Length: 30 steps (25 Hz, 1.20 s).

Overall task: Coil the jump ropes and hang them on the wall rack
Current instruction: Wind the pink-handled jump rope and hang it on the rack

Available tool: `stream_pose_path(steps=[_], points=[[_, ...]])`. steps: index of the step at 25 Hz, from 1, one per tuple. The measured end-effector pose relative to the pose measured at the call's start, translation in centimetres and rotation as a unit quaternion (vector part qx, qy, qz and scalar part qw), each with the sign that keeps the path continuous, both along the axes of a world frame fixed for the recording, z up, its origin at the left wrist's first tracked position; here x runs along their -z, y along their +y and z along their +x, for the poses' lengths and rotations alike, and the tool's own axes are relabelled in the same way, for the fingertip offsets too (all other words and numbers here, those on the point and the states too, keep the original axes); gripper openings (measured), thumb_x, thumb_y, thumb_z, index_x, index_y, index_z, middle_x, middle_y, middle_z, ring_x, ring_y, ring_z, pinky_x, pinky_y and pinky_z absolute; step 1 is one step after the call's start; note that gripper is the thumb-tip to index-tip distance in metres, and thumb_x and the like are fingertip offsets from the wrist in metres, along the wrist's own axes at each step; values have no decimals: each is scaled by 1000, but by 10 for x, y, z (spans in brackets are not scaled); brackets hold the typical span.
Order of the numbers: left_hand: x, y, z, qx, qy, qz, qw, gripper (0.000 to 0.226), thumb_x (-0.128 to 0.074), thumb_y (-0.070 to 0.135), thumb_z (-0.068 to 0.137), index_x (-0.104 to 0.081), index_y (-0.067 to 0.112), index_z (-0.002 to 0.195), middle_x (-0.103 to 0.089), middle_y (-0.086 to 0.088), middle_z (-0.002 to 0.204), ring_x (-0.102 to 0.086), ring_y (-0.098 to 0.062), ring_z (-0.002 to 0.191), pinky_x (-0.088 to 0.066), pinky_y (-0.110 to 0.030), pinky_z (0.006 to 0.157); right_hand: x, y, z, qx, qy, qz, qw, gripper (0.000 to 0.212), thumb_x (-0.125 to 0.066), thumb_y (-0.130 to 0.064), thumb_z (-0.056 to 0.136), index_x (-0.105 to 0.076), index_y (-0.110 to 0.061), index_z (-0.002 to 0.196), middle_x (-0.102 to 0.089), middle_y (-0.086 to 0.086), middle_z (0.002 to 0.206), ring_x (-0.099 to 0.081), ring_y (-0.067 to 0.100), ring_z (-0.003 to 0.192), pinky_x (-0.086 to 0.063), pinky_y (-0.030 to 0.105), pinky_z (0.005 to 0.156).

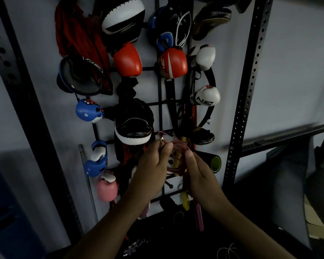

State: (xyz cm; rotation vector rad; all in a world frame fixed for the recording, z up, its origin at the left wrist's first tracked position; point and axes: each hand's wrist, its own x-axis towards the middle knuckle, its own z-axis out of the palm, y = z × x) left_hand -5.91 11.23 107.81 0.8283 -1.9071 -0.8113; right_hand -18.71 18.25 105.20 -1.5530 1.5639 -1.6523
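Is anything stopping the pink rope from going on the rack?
Nothing visibly blocks it. Both hands, left hand and right hand, hold the coiled pink jump rope right at the wall rack, among crowded boxing gloves.

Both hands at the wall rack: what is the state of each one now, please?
Left hand: fingers curled, gripping the coiled pink-red jump rope.
Right hand: thumb up, fingers round the same coil from its other side.
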Motion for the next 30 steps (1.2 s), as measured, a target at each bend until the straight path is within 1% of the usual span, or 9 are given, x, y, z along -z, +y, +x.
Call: stream_pose_path(steps=[2, 5, 8, 11, 15, 18, 21, 25, 30], points=[[3, 0, -7, 5, 5, -10, 1000, 37, -39, 41, 107, -61, 22, 130, -61, 15, 115, -49, 30, 96, -33, 5, 81, -6, 2, -7, -8, -41, 13, 999, 48, -33, -45, 111, -66, -12, 122, -72, 21, 115, -66, 42, 108, -52, 50, 96], [5, -2, -21, 20, 24, 10, 999, 37, -38, 42, 108, -61, 27, 132, -66, 16, 118, -52, 28, 95, -36, 3, 82, -15, 3, -26, -33, -98, 10, 995, 35, -42, -34, 111, -69, -23, 130, -74, 18, 119, -57, 57, 115, -44, 66, 100], [10, -6, -43, 29, 74, 79, 994, 30, -43, 48, 105, -65, 37, 123, -69, 24, 90, -61, 13, 82, -47, -15, 79, -17, -6, -49, -48, -119, -15, 992, 32, -47, -30, 110, -70, -33, 132, -70, 25, 121, -60, 53, 118, -45, 70, 105], [18, -12, -66, -17, 151, 85, 985, 25, -56, 46, 100, -63, 31, 118, -71, 14, 94, -64, -2, 83, -48, -24, 75, -10, -23, -71, -55, -125, -25, 990, 32, -47, -29, 110, -71, -28, 131, -76, 17, 119, -68, 42, 116, -50, 64, 105], [31, -34, -95, -50, 158, 76, 983, 23, -60, 47, 98, -64, 29, 111, -72, 7, 96, -61, -7, 75, -47, -31, 73, 1, -52, -105, -76, -123, -18, 989, 30, -48, -32, 110, -72, -32, 127, -72, 29, 112, -57, 66, 105, -50, 77, 82], [41, -55, -116, -69, 133, 66, 986, 23, -58, 43, 101, -64, 26, 116, -69, 9, 93, -63, -8, 72, -49, -29, 70, 12, -77, -128, -75, -121, -20, 990, 30, -46, -26, 111, -72, -26, 127, -77, 15, 112, -70, 45, 107, -54, 66, 96], [49, -86, -139, -88, 117, 58, 987, 26, -57, 39, 102, -64, 23, 121, -70, 12, 105, -66, 3, 89, -51, -16, 75, 26, -114, -147, -70, -121, -15, 990, 31, -45, -23, 112, -71, -20, 128, -78, 2, 117, -73, 21, 112, -55, 53, 105], [69, -151, -177, -119, 108, 40, 986, 34, -53, 39, 104, -60, 23, 132, -64, 14, 119, -56, 15, 99, -39, 5, 75, 51, -191, -175, -69, -121, -22, 990, 33, -45, -34, 108, -70, -23, 126, -75, 3, 123, -68, 23, 122, -49, 58, 110], [110, -258, -230, -170, 89, 18, 981, 40, -50, 40, 106, -56, 19, 140, -61, 1, 134, -53, 0, 111, -35, 8, 78, 83, -304, -220, -72, -126, -7, 989, 29, -47, -37, 104, -73, -33, 117, -76, 0, 121, -68, 21, 121, -49, 58, 111]])
